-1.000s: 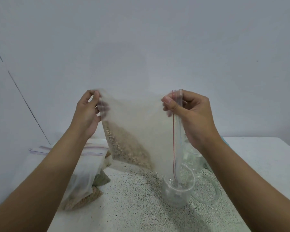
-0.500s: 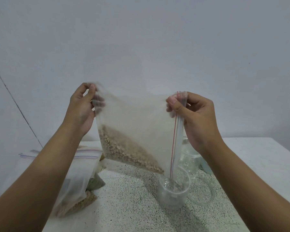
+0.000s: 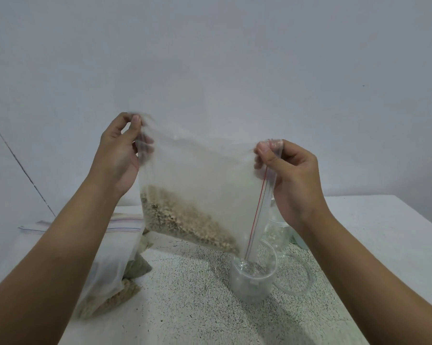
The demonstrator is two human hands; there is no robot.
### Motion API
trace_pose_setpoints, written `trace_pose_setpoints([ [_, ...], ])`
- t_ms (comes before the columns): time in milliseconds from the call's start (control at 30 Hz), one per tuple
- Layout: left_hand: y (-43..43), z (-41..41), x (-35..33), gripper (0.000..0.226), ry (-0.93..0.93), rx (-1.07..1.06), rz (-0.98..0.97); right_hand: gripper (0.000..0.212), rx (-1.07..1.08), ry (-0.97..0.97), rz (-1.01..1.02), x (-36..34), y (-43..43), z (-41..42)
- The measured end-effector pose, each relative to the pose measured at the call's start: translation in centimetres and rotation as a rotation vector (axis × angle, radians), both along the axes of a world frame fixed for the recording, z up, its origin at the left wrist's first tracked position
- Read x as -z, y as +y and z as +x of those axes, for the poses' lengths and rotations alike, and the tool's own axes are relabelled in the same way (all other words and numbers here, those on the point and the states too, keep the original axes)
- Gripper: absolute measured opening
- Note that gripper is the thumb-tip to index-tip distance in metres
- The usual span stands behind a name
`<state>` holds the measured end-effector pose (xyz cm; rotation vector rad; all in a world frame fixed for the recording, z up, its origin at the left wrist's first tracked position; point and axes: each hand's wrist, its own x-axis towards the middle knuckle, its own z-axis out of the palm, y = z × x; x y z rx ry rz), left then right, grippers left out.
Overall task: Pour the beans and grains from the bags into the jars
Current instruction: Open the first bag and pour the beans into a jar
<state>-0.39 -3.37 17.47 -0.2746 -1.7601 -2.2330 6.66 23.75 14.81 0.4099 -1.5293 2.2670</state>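
Observation:
I hold a clear zip bag [image 3: 200, 185] up over the table, turned on its side. My left hand [image 3: 120, 153] pinches its upper left corner; my right hand [image 3: 288, 175] pinches the zip edge, which hangs down on the right. Tan grains [image 3: 185, 220] lie along the bag's sloping lower edge and reach down toward its lowest corner. That corner hangs in the mouth of a clear plastic jar [image 3: 251, 282] on the table. A few grains show in the jar's bottom.
Other zip bags of beans and grains [image 3: 110, 275] lie at the left of the speckled white table [image 3: 185, 307]. A round clear lid [image 3: 296, 275] lies right of the jar, and another clear jar [image 3: 278, 232] stands behind it. A bare wall rises behind.
My left hand has lifted its corner higher, tilting the bag more steeply. The grains have slid down toward the zip corner over the jar.

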Motion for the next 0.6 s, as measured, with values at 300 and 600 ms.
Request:
trace_pose_setpoints([
  [300,0.8,0.1,-0.5,0.033,0.034,0.053,-0.011,0.013,-0.024,-0.068,-0.075,0.2,0.8,0.1],
  [600,1.1,0.3,-0.8,0.033,0.035,0.058,-0.003,0.016,-0.034,-0.087,-0.086,0.1,0.9,0.4],
])
